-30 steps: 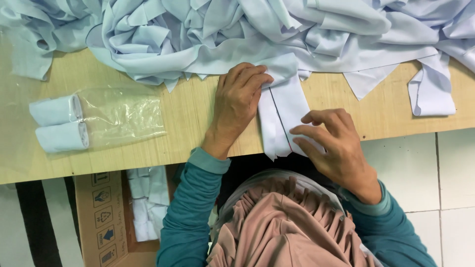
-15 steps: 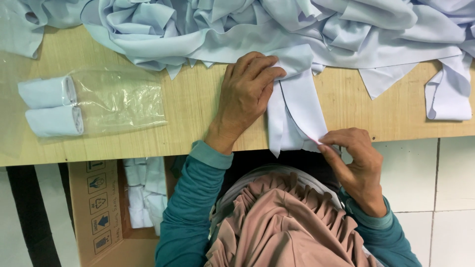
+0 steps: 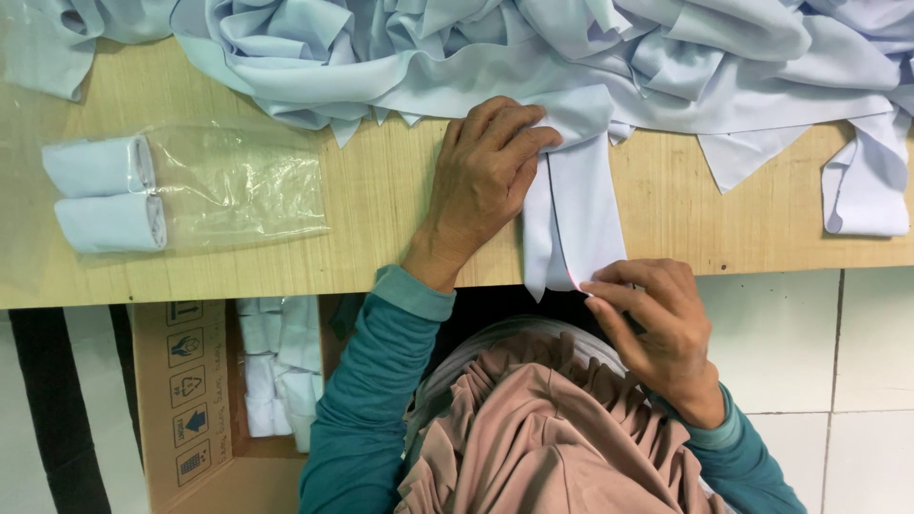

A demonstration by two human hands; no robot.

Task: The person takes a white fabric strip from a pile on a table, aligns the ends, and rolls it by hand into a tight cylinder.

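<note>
1. Left hand [image 3: 486,176]: pressing flat on folded white cloth strip [image 3: 571,214], fingers bent over its upper part.
2. Right hand [image 3: 657,328]: pinching the strip's lower end, just below the left hand, at wooden table [image 3: 381,209] edge.

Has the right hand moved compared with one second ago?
Yes. The right hand slid off the table, toward the person, to the folded cloth strip's near end.

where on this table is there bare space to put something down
Bare wood lies between the plastic bag and the left hand, and between the folded strip and the cloth end at right. The far edge is crowded with heaped pale fabric.
</note>
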